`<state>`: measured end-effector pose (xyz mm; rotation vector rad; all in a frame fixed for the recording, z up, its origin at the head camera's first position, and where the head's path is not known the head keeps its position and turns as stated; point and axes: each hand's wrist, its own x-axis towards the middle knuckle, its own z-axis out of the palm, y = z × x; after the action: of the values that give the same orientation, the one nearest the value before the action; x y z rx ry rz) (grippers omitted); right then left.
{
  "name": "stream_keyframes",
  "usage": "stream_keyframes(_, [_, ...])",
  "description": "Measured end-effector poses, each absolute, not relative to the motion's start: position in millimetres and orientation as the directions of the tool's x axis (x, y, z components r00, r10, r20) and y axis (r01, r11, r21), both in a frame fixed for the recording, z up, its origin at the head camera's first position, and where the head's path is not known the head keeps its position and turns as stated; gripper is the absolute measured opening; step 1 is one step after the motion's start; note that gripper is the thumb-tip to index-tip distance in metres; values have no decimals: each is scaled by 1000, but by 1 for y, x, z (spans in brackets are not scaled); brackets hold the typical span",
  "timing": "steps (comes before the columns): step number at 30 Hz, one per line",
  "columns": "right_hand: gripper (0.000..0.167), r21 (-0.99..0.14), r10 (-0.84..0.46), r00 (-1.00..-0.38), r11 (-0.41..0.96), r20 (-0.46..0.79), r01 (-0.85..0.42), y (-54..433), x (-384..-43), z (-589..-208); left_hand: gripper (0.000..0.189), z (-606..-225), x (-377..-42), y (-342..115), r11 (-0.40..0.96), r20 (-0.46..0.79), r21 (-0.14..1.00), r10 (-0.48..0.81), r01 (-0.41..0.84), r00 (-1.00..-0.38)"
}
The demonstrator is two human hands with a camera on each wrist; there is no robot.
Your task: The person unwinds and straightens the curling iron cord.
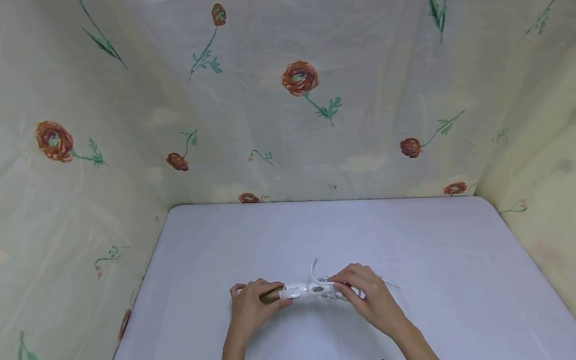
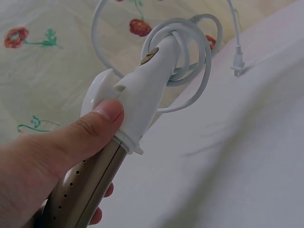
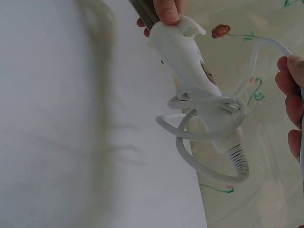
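1. Left hand [image 1: 257, 303]: closed around the curling iron [image 2: 146, 90], gripping the bronze barrel [image 2: 91, 185] right next to the handle. I see the left thumb [image 2: 110, 110] pressing the white collar by the lever; the other fingers wrap the underside.
2. Right hand [image 1: 368, 292]: fingers [image 3: 285, 81] curled, pinching a stretch of the white power cord [image 3: 259, 47] just beside the handle's tail end.
3. Iron's location: held up off the counter [image 1: 212, 241], between both hands, about level from my head view, barrel toward the left hand, handle toward the right.
4. Looks: glossy white handle, bronze barrel with a row of small round holes along it, curved white lever [image 2: 96, 90] standing out near the collar, oval bronze switch panel [image 2: 150, 55] on the handle.
5. Cord: loosely looped around the handle's tail, one loop bulging out past the ribbed strain relief [image 3: 238, 159]. Plug end [image 2: 237, 61] dangles near the counter in my left wrist view; can't tell if it touches.
6. Text: switch panel markings too small for me to read.
7. Surroundings: white counter cover, floral curtain [image 1: 358, 41] behind and at both sides.
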<state>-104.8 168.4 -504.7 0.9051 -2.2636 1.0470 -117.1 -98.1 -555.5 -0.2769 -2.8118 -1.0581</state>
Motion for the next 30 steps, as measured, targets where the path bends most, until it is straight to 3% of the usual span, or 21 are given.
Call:
stream_keyframes(23, [19, -481, -387, -719, 550, 577, -683, 173, -132, -498, 41, -554, -116, -106, 716, 202, 644, 182, 270, -962])
stream_keyframes(30, [19, -450, -397, -708, 567, 584, -690, 173, -141, -499, 42, -552, -118, -110, 681, 202, 678, 190, 277, -961])
